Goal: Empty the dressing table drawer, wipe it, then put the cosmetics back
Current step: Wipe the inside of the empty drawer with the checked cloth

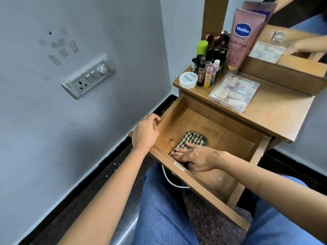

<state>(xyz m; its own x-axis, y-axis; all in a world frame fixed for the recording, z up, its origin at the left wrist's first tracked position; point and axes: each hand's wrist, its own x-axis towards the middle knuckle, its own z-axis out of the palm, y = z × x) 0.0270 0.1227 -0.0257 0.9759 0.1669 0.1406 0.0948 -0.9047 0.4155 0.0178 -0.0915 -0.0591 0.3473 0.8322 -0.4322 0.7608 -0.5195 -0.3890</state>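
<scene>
The wooden drawer [208,121] of the dressing table is pulled out over my lap and holds only a checked cloth [192,139]. My right hand [192,157] lies flat on the cloth with straight fingers, pressing it against the drawer floor near the front wall. My left hand [145,132] grips the drawer's left front corner, fingers curled over the rim. The cosmetics stand on the tabletop: a white nail polish remover tub [188,80], several small bottles and lipsticks [210,68], a pink Vaseline tube [238,39] and a clear plastic box of tubes [233,91].
A grey wall with a switch and socket plate [88,76] stands close on the left. A mirror [292,29] rises behind the tabletop [276,110]. My blue-jeaned legs [162,209] sit under the drawer, beside the drawer's metal handle [174,183].
</scene>
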